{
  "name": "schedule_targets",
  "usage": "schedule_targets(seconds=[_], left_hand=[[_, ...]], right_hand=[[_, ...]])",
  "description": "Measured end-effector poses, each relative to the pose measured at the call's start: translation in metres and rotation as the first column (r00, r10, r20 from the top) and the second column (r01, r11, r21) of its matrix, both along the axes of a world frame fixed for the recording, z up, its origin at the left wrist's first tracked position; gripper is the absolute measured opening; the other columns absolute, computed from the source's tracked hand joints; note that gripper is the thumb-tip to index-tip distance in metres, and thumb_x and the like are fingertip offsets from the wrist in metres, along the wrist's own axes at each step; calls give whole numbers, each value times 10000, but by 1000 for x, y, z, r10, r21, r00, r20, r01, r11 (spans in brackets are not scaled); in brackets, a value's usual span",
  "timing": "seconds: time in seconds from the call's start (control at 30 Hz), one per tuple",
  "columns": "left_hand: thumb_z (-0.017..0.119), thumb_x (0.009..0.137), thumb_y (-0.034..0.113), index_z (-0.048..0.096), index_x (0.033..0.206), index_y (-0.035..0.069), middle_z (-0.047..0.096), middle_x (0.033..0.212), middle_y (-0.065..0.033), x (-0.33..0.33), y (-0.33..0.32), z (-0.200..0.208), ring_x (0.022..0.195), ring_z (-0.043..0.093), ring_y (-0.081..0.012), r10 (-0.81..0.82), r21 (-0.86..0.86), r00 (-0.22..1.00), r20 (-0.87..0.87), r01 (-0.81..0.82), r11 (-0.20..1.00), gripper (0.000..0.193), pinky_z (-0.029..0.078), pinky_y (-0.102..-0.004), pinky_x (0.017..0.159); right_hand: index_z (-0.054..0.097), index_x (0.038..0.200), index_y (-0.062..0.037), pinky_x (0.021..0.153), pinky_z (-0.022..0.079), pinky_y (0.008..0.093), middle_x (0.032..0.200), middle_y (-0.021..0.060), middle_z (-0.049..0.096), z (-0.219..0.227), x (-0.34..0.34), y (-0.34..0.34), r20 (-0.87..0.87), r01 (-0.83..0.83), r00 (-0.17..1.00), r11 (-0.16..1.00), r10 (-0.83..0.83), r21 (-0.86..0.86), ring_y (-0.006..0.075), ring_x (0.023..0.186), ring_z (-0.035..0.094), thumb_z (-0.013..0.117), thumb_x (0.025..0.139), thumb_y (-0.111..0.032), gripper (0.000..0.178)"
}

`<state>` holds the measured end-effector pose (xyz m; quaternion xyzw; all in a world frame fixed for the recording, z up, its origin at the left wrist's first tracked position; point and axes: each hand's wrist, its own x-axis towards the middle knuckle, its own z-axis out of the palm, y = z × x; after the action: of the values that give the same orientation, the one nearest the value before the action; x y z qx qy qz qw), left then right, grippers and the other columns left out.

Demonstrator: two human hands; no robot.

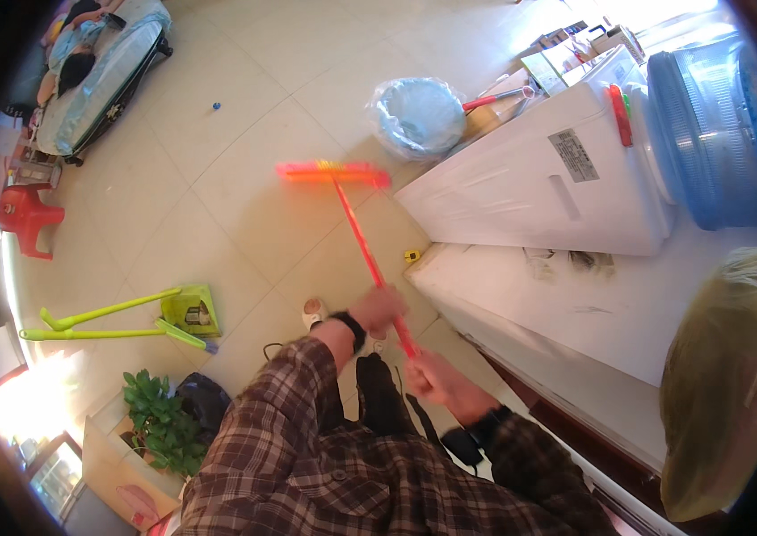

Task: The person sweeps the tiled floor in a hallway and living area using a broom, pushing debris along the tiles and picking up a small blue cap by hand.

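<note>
Both my hands grip a red broom point(357, 230), which reaches out over the tiled floor. My left hand point(377, 309) wraps round the middle of its handle, with a black band on the wrist. Closer to my body, my right hand point(435, 379) is closed round the handle's near end. The broom's wide red-and-orange head point(332, 172) is at the far end, left of a lined waste bin point(416, 116), and looks blurred by motion. Whether its bristles touch the floor I cannot tell.
A green dustpan point(191, 309) and small green broom point(97, 334) lie at the left, near a red stool point(28, 217) and a potted plant point(164, 420). White appliances point(530, 188), a blue water bottle point(700, 125) and a yellowish bag point(725, 393) line the right. A small yellow object point(412, 255) lies on the floor.
</note>
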<state>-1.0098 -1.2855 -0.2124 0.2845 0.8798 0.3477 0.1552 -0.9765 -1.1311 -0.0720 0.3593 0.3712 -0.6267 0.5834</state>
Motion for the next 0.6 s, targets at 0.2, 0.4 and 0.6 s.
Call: schedule_targets(seconds=[0.2,0.4,0.6], left_hand=[[535,668,132,573,659,117,537,694,-97,-41,-12,8,728,521,-285,12,39,999,-42,-10,999,41,435,-383,591],[517,686,118,570,660,124,552,694,-58,-20,50,32,757,528,-267,-45,102,999,23,43,994,59,446,-375,613],[556,675,158,597,675,157,562,729,-17,-52,52,18,809,531,-222,-78,-101,995,-64,72,992,41,461,-364,631]], right_hand=[[412,973,-163,372,190,175,539,-63,299,-5,-28,-5,-89,106,991,993,-101,55,33,399,258,441,787,-87,203],[362,1042,-148,386,221,190,564,-52,313,28,-5,37,-109,47,994,970,-21,237,39,423,280,441,799,-65,269],[333,1161,-161,380,218,198,559,-55,331,12,-26,32,-75,187,982,961,-176,206,40,413,280,429,824,-103,355]])
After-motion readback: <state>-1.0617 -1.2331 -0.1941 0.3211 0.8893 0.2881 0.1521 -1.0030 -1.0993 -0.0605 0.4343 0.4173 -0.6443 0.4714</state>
